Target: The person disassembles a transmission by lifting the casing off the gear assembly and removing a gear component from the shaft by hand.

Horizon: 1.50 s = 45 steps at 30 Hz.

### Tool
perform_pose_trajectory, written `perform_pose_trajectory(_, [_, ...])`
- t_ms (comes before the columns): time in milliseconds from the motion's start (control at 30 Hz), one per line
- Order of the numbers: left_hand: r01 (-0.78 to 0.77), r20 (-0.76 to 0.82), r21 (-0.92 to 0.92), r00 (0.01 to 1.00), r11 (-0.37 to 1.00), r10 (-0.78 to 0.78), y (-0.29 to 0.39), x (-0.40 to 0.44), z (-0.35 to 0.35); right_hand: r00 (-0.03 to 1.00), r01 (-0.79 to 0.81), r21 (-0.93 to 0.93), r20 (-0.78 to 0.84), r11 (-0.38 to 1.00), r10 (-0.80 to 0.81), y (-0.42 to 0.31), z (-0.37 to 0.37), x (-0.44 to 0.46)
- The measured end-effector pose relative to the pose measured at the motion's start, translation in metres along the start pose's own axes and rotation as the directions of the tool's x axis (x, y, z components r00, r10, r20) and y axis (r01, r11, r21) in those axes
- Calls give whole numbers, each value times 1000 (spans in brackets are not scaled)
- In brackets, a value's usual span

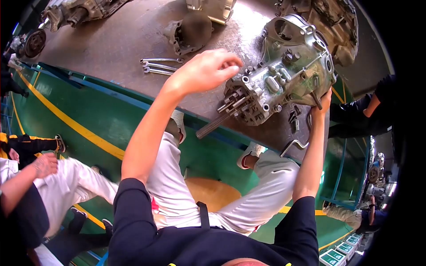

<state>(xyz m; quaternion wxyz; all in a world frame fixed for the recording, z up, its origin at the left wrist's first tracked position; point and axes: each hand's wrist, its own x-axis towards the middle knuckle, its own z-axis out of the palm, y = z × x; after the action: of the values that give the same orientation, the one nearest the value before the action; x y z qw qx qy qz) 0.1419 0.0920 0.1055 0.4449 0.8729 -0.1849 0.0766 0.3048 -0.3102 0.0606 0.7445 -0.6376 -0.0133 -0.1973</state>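
Note:
A metal gearbox [284, 75] lies tilted on the bench, its splined shaft [213, 126] sticking out past the near edge. Several rods and gears show at its lower left end. My left hand [208, 68] hovers just left of the casing, fingers loosely curled with a gap to the thumb; I see nothing in it. My right hand [326, 104] grips the right side of the gearbox, its fingers partly hidden by the casing. Close to that hand are several small bolts [294, 119] and a bent metal rod [294, 145].
Several wrenches [160, 66] lie on the metal-topped bench [111, 53] left of my left hand. Behind them sits a bell-shaped housing [191, 33]. Another large casing [337, 26] stands at the back right. People are at the left [49, 177] and right [377, 106].

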Motion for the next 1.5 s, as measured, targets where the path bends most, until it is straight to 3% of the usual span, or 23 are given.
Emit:
perform_pose_trajectory(33, [-160,-26,89,986,983,163,-8,14,3,1000,6,-1,2,1000,-6,0,1,2])
perform_pose_trajectory(67, [-161,-29,86,986,983,164,-13,27,7,1000,-22,34,-2,999,22,1,1,2])
perform_pose_trajectory(133, [-181,224,-73,955,981,193,-12,47,9,999,-40,73,1,997,40,0,1,1])
perform_pose_trajectory(167, [-131,259,-71,955,989,146,-13,53,7,998,-55,95,7,994,55,-1,1,-1])
perform_pose_trajectory(267, [-188,162,-136,965,973,209,-25,57,15,998,-69,129,16,989,67,5,-4,3])
perform_pose_trajectory(433, [-337,110,-5,936,942,335,-24,62,18,996,-84,77,-27,993,87,4,-5,-1])
perform_pose_trajectory(500, [-359,-44,-58,933,932,356,-17,63,15,996,-82,93,-11,992,83,4,-6,1])
perform_pose_trajectory(533, [-366,-44,-60,931,929,364,-14,64,12,996,-85,113,2,990,86,6,-8,1])
perform_pose_trajectory(767, [-334,9,-119,941,935,338,-21,63,13,996,-87,109,4,990,87,2,-3,-1])
perform_pose_trajectory(1000, [-321,95,-43,941,946,324,-29,62,14,995,-94,81,-3,992,95,4,-11,1])
perform_pose_trajectory(1067, [-123,80,-241,986,963,146,-22,63,6,997,-68,42,-15,997,69,2,-6,-5])
perform_pose_trajectory(1300, [-101,205,-224,967,969,149,-30,72,5,994,-106,14,-31,994,106,-6,0,-14])
perform_pose_trajectory(1500, [-63,162,-187,982,980,95,-41,67,8,997,-69,-82,-39,994,66,-8,-1,-15])
